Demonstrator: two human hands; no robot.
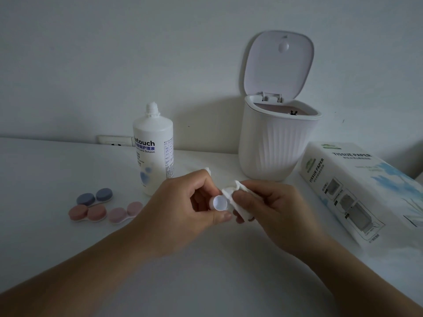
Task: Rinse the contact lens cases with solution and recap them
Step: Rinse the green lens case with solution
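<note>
White tabletop (57, 236): left hand (183, 209) pinches small round white plastic cap (219, 203), right hand (270, 209) grips folded white tissue (231, 195) at rim; better wipe gently inside, cap steady

White table (57, 248): bottle (153, 152), cases (88, 213)
</note>
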